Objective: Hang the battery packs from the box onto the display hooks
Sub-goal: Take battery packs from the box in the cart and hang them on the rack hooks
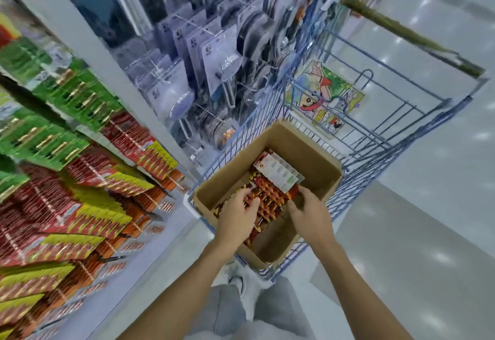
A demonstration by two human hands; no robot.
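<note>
Battery packs (270, 195), red-orange, lie stacked in the cardboard box (316, 152) at lower centre. Print unreadable; near rows hidden under both hands. Left hand (235, 213) lies on the stack with fingers bent; grasp or mere touch, cannot tell. Right hand (308, 211) grips the stack's right edge. Box sits in a blue wire cart (375, 136). Hung packs (80, 179) on the display at left are motion-blurred, hooks indistinct. Pale glossy floor (428, 232) at right.
</note>
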